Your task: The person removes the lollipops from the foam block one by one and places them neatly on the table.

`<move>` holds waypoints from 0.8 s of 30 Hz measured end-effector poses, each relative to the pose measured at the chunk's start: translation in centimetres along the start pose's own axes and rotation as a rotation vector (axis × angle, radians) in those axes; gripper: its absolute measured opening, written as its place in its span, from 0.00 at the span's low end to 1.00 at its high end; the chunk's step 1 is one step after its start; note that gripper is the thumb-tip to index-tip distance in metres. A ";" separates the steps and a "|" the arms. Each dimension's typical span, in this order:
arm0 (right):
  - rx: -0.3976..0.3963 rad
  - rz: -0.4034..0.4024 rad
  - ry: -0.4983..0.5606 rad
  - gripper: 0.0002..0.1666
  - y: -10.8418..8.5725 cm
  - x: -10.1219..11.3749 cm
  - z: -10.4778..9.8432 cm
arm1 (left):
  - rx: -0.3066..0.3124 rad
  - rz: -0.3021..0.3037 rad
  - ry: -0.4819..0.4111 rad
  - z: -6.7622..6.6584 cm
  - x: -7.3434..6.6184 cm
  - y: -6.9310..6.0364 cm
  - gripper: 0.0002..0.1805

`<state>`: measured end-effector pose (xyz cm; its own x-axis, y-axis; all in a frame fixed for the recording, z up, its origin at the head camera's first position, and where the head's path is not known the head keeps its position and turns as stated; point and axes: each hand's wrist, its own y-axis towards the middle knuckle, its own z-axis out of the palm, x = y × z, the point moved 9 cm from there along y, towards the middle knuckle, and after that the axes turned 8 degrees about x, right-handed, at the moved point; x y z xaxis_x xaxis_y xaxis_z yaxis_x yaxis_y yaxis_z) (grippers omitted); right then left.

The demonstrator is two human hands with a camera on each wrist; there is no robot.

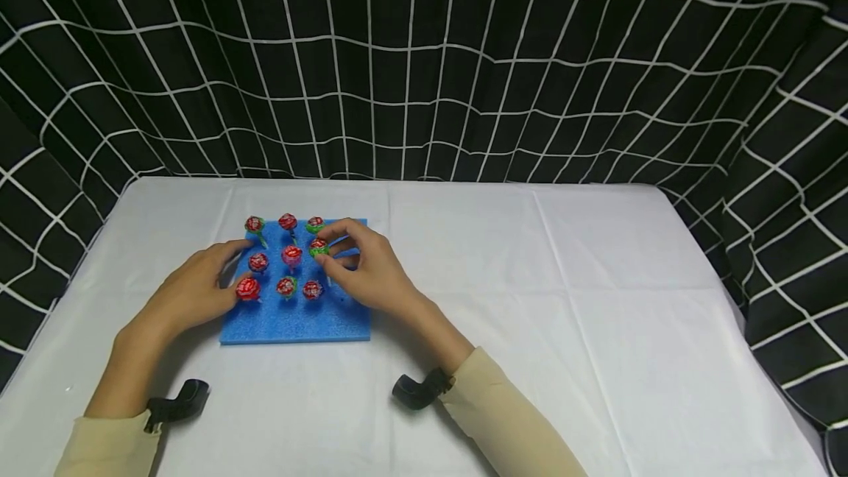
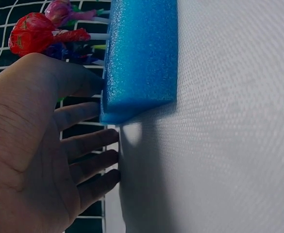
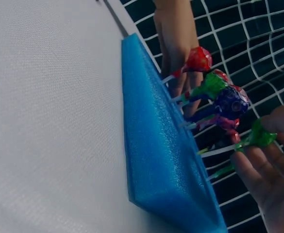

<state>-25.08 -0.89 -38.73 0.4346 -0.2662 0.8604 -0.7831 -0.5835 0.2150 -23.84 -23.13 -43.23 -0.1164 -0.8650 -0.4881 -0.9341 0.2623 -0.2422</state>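
Note:
Several wrapped lollipops stand by their sticks in a blue foam block (image 1: 291, 326), in rough rows. My right hand (image 1: 374, 271) pinches a green-and-red lollipop (image 1: 319, 247) between thumb and fingers at the block's right side. In the right wrist view, that hand (image 3: 273, 170) holds the green wrapper (image 3: 260, 135), and a white stick runs from it to the foam. My left hand (image 1: 199, 289) rests at the block's left edge beside a red lollipop (image 1: 248, 288). The left wrist view shows this hand (image 2: 40, 126) with fingers extended, touching the foam (image 2: 142, 53).
A white cloth covers the table (image 1: 530, 315). Behind it and at both sides hangs a black curtain (image 1: 430, 72) with a white grid. A black curved device is strapped at each wrist.

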 end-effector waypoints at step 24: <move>-0.081 -0.005 -0.085 0.14 -1.8 -0.5 -2.2 | 0.019 -0.022 0.011 0.2 0.3 -0.1 0.40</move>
<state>-24.89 2.02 -38.50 0.4718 -0.3297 0.8177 -0.8130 -0.5216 0.2587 -23.68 -23.32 -43.49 -0.0993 -0.8754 -0.4730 -0.9299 0.2508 -0.2689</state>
